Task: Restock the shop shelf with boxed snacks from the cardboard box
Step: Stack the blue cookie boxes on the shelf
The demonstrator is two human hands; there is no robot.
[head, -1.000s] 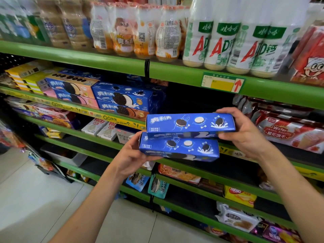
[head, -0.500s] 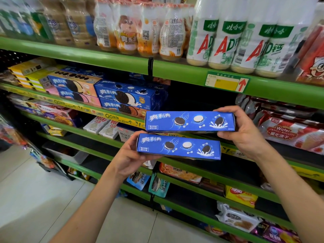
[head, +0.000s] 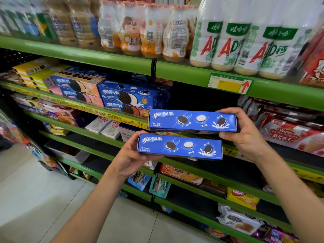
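Observation:
I hold two long blue cookie boxes in front of the green shop shelf (head: 112,109). My left hand (head: 131,155) grips the left end of the lower blue box (head: 180,147). My right hand (head: 245,132) grips the right end of the upper blue box (head: 192,120). Both boxes lie level, the upper one slightly further right and close to the shelf edge. Behind them the second shelf has a dark gap (head: 201,97) beside stacked blue cookie boxes (head: 129,97). The cardboard box is out of view.
Drink bottles (head: 228,35) fill the top shelf. Red wafer packs (head: 289,134) lie to the right of the gap. Pocky boxes (head: 105,126) and other snack packs sit on lower shelves. Pale tiled floor (head: 35,199) lies at lower left.
Both boxes have tilted so their printed faces point more at me. The two boxes have drawn slightly apart, and they sit a little nearer the shelf.

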